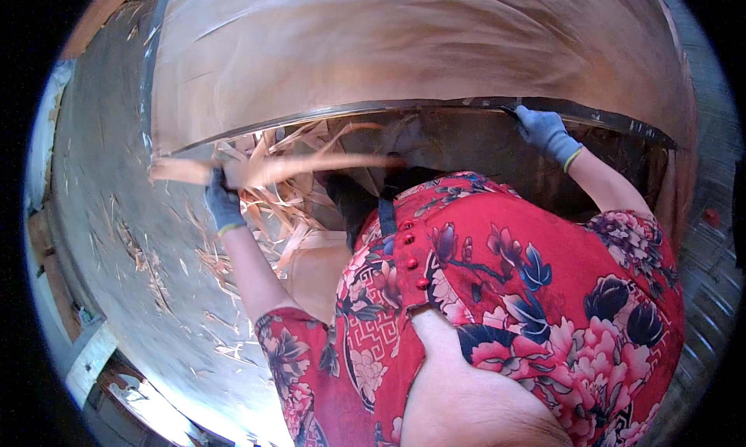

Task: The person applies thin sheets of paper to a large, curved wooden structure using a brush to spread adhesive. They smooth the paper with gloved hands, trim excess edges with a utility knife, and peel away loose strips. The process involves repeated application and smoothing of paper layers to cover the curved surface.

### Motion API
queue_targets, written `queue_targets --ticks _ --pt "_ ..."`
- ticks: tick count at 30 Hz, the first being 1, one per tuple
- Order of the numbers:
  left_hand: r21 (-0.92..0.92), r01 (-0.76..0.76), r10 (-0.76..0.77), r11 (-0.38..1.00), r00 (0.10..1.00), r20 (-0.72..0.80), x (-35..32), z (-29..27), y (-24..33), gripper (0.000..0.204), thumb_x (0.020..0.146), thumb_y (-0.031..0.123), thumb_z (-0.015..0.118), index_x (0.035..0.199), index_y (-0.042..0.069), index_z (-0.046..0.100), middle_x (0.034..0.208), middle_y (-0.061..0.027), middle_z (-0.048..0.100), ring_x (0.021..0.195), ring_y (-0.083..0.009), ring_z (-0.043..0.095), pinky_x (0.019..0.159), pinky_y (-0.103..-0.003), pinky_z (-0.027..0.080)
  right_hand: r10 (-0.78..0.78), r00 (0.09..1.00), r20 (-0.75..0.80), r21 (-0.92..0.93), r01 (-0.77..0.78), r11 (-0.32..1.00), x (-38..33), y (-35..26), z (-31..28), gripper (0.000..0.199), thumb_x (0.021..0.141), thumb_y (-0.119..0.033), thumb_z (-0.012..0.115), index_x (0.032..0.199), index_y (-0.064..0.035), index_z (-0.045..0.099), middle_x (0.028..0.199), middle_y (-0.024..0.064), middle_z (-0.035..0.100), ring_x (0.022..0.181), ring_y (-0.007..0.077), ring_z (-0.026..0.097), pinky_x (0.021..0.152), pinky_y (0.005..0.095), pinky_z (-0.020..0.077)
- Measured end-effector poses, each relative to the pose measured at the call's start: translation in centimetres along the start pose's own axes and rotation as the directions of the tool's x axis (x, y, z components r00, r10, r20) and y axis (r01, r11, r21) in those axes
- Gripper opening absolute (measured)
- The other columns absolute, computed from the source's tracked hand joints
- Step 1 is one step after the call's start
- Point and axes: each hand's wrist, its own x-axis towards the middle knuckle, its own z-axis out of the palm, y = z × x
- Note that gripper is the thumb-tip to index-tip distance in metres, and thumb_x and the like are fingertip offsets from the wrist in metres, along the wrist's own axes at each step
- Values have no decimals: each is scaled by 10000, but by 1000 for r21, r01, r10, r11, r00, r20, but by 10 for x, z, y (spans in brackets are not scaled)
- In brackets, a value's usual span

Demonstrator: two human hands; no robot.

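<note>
My left hand [223,202], in a grey-blue glove with dark fingertips, is closed round a long, thin strip of wood veneer [303,165]. The strip is blurred by motion and lies level in front of me, below the table's edge. At the right, my gloved right hand [546,132] is closed at the table's dark edge [466,103]. A small dark thing shows at its fingertips; its kind cannot be made out. A wide, brown veneer sheet [404,47] covers the tabletop between and beyond my hands, its near side running along the edge.
A heap of veneer scraps [272,206] lies on the floor below the table's left part, beside my dark shoes. More slivers are scattered over the grey floor [179,291] at the left. Ridged grey flooring [711,284] shows at the far right.
</note>
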Motion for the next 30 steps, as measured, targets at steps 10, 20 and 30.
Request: queue_targets --ticks 10,20,30 --pt "790 -83 304 608 943 -135 -26 -97 -31 408 799 214 603 1084 -19 429 1018 -131 519 835 -241 565 713 -345 491 401 895 195 178 -434 883 -54 -37 41 240 845 -267 409 912 -50 490 725 186 623 664 360 617 566 475 462" --pt "928 -370 787 -47 558 263 -31 90 76 720 779 203 639 1253 -101 190 1164 -247 440 917 -293 563 748 -374 501 536 715 449 274 -681 679 -151 -130 43 363 818 -409 453 1002 -104 521 810 164 622 783 344 609 643 464 470" --pt "323 -938 176 -125 299 938 -127 345 23 823 813 179 597 1339 -102 30 1396 -281 96 1072 -297 517 933 -377 372 668 273 692 367 -930 -1 -277 -236 111 325 701 -411 557 739 -103 653 785 150 635 757 330 614 658 442 479"
